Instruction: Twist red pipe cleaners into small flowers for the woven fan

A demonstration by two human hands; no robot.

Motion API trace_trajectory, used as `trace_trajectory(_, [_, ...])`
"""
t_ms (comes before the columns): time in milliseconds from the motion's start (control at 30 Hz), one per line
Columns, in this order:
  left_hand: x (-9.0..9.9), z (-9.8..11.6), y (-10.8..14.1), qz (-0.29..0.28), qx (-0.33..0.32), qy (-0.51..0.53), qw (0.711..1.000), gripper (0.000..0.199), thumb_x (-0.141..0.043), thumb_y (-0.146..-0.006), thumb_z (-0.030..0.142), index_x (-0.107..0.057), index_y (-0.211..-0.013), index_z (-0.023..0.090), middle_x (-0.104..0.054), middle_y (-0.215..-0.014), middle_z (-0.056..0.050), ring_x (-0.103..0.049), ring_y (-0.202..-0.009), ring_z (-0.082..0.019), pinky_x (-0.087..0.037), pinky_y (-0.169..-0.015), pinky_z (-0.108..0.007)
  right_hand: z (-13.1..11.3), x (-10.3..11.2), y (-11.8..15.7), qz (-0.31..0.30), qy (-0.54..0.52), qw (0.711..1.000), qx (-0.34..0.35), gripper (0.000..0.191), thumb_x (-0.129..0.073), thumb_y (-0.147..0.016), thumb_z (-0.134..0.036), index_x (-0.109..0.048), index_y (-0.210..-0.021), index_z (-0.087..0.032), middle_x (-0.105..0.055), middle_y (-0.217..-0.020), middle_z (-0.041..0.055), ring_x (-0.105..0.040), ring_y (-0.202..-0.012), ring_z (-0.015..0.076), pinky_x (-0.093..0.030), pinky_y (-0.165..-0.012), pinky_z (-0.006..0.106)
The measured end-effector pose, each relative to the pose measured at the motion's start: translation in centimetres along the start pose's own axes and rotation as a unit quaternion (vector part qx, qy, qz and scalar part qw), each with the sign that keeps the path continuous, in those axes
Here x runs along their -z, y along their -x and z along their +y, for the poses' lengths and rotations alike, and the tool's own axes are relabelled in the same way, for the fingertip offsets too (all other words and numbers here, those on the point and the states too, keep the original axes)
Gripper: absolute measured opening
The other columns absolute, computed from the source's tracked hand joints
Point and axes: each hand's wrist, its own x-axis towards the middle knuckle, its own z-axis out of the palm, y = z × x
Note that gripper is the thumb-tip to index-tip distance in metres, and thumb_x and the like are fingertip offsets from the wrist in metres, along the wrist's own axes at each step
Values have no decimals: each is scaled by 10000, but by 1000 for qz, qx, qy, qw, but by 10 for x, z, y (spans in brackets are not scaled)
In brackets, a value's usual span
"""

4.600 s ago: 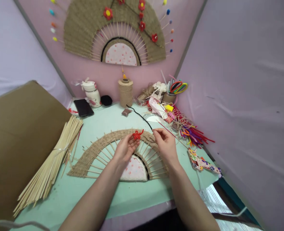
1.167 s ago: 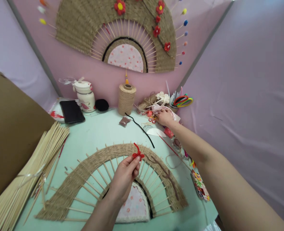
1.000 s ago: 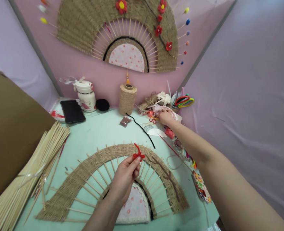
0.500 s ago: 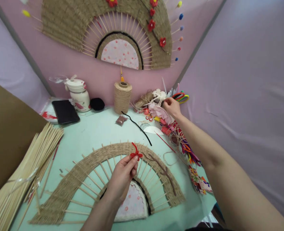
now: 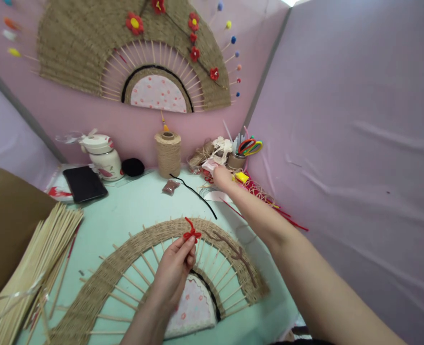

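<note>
Craft nook: twine spool, stick bundle, hanging woven fan.

soft diffuse light, white glare at top, faint shadow on table, blurred left pompoms

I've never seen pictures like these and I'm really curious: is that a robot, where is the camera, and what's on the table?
There's no robot here, just a person's two bare hands. Every picture comes from one camera worn on the person's head, looking forward and down.

The left hand holds a little red flower. The right hand reaches to a pale pink crumpled piece at the back; its fingers are hidden, so I can't tell if it's gripping.

On the green table lie a woven fan, a black strip, a bundle of sticks and a dark phone. A spool of twine and a white bottle stand behind. A second fan hangs on the wall.
</note>
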Motion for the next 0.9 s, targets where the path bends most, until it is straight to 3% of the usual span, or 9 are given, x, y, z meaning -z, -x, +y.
trace_trajectory(167, [-1,2,1,7,7,0,1000,363,-833,-602,371,-575,-698,134,-469,-554,58,-359,-471,-29,-289,-454,-155,-46,-10,12,-11,-18,1000,-2,358,-579,-907,-342,-554,-1208,-149,-582,-1212,104,-606,-1027,218,-527,-858,424])
trace_trajectory(300, [0,4,1,8,-4,0,1000,358,-835,-605,365,-571,-682,136,-467,-555,58,-355,-479,-31,-301,-457,-154,-52,-12,25,-9,-35,999,19,456,-596,-879,-409,-550,-1223,-113,-582,-1228,158,-590,-1076,255,-498,-889,409])
trace_trajectory(433, [0,3,0,13,-2,4,1000,351,-837,-601,363,-581,-687,139,-479,-572,54,-358,-492,-36,-312,-458,-153,-23,2,30,19,-38,998,54,530,-520,-886,-496,-564,-1222,-88,-609,-1193,196,-589,-1075,286,-464,-890,359])
trace_trajectory(567, [1,0,0,35,-3,14,999,363,-850,-568,380,-603,-690,142,-520,-615,43,-389,-516,-43,-340,-477,-158,34,23,19,67,-14,996,53,379,-357,-958,-256,-581,-1220,-99,-591,-1235,197,-538,-1150,275,-394,-948,345])
trace_trajectory(700, [1,-1,-1,74,-19,-23,997,389,-851,-545,418,-691,-761,138,-609,-704,-1,-489,-641,-80,-397,-548,-169,88,36,2,52,14,996,68,333,-399,-902,-140,-676,-1085,-109,-652,-1151,168,-572,-1084,244,-393,-904,296])
trace_trajectory(800, [1,-1,-1,72,-15,-48,996,421,-847,-548,421,-735,-831,130,-685,-867,-64,-550,-772,-115,-443,-644,-188,103,35,-7,34,30,994,99,327,-420,-899,-150,-687,-1089,-137,-667,-1156,126,-568,-1089,214,-388,-905,267])
trace_trajectory(900, [0,0,0,67,-7,-48,997,407,-848,-554,410,-747,-830,128,-697,-877,-78,-567,-783,-122,-455,-675,-197,99,26,-12,14,50,990,130,308,-433,-918,-184,-689,-1090,-177,-664,-1167,91,-553,-1109,198,-391,-929,272])
